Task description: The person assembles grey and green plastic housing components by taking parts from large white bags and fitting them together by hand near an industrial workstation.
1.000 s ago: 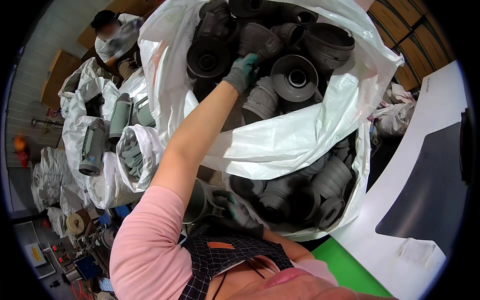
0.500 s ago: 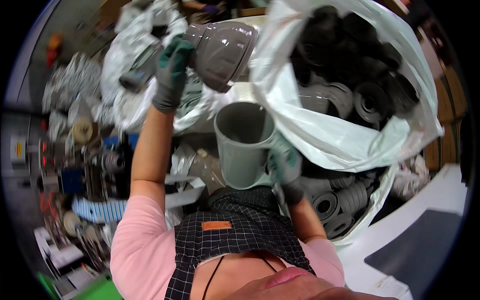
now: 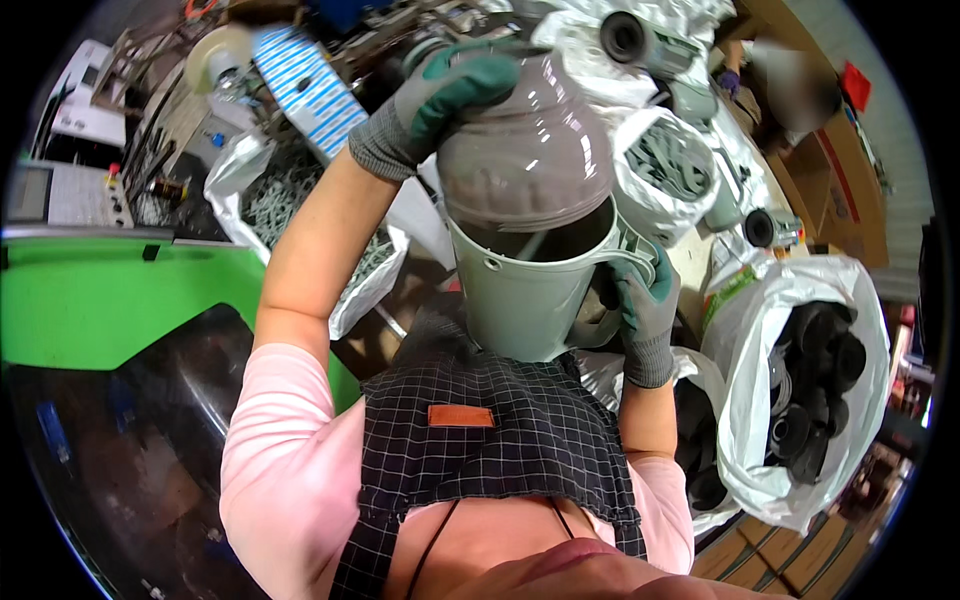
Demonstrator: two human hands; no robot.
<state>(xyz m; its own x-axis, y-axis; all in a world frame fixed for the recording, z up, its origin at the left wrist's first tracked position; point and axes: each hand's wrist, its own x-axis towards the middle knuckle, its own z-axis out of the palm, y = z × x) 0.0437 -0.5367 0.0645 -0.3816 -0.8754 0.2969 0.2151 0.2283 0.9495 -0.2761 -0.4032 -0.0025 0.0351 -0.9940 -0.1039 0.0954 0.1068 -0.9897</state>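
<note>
My left hand (image 3: 445, 100), in a grey and green work glove, is closed round the narrow top of a translucent grey-brown dome-shaped plastic part (image 3: 528, 155). The part's wide rim faces down over the mouth of a grey-green plastic jug (image 3: 525, 300), with a dark gap showing below the rim. Whether the rim touches the jug is hard to tell. Gloved the same way, my right hand (image 3: 645, 310) grips the jug's handle (image 3: 632, 262) at its right side. The jug stands upright close against my checked apron (image 3: 510, 450).
A white bag of dark round parts (image 3: 800, 400) lies right, a bag of grey rings (image 3: 668, 165) beyond the jug. At left are a green machine panel (image 3: 130, 310), a bag of small grey pieces (image 3: 285, 200) and a striped box (image 3: 310, 90). A co-worker's purple-gloved hand (image 3: 732, 80) shows far right.
My view has turned left. The dome-shaped part, held sideways apart from the jug before, is now rim down over its mouth. My right hand has stayed at the jug's handle.
</note>
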